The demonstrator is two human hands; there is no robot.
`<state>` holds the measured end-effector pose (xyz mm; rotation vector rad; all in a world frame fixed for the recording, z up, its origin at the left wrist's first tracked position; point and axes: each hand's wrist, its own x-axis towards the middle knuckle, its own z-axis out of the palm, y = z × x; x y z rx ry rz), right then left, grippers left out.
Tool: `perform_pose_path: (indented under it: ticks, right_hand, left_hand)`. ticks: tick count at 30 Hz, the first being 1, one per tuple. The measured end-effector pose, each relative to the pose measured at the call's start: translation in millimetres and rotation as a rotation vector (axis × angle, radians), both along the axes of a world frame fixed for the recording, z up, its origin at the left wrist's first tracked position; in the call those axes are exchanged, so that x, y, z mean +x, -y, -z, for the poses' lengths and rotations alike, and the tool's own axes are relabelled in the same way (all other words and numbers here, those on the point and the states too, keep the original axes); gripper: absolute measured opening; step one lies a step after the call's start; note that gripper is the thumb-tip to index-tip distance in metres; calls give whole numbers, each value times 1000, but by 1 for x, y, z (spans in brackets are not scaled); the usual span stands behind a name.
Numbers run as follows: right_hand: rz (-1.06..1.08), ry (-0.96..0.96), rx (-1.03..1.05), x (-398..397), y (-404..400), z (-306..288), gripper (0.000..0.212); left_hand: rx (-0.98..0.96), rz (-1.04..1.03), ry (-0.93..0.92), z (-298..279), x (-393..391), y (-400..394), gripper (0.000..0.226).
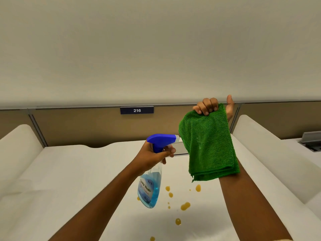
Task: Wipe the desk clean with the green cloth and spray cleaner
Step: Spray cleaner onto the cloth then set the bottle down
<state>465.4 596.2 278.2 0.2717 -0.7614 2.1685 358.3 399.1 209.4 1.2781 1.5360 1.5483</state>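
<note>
My left hand [152, 156] grips the neck of a clear spray bottle [149, 188] with blue liquid and a blue trigger head, a finger on the trigger. Its nozzle points right at the green cloth [208, 145]. My right hand [211, 106] holds that folded cloth up by its top edge, so it hangs over my forearm above the desk. A few wet droplets show on the cloth's face. Several amber stains [185, 206] dot the white desk [69, 180] below both hands.
White curved side panels rise at the left [19, 145] and right [271, 153] of the desk. A tan back partition bears a sign reading 216 [136, 110]. A grey fitting [311, 140] sits on the neighbouring desk at far right.
</note>
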Motion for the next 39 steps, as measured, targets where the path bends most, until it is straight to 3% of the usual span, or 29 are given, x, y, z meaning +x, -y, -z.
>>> perform_pose_path:
  ticks: [13,20,28,39]
  right_hand:
    - [-50,-30,-17,-29,12,1,60]
    - [-79,-25,-26,-52,25,-1,60]
    - [-145,-21,-7,-89,49,-1,59]
    - [-256,-43,-3,-151,91,3,60]
  left_hand:
    - [-84,-96,-82,23,-38,13,16]
    - [-70,-128,-83,28,-64,31,31]
    - [-20,-219,-21,28,-99,70,15]
    - [-42,-567,-47,46,-191,147,29]
